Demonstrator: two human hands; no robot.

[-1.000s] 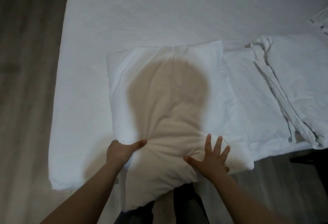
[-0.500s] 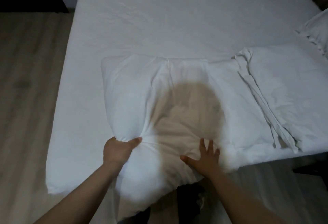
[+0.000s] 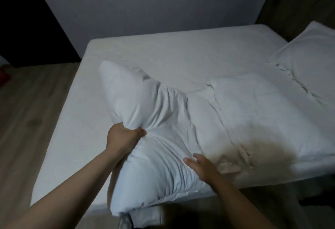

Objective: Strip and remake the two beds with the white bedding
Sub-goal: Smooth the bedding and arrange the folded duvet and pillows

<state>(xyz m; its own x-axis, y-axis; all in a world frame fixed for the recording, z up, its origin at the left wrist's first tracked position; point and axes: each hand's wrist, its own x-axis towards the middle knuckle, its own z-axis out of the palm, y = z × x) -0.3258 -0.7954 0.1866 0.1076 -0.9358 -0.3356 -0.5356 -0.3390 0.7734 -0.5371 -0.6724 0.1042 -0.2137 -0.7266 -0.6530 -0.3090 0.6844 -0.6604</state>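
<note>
Pillow (image 3: 145,112) gripped, second pillow (image 3: 311,62) apart, one bed (image 3: 163,60)

The room is dimly lit, and a cool grey-blue cast is laid over the white bed (image 3: 181,56). A soft, rounded brownish shadow is thrown on the folded bedding (image 3: 262,120) at the bed's near edge, so the light is taken to come from behind the camera. The far left is lost in black. The right hand (image 3: 203,168) and the near end of the pillow (image 3: 145,120) are smeared by motion. The sides of the wall (image 3: 154,2) are slanted by the wide lens.
</note>
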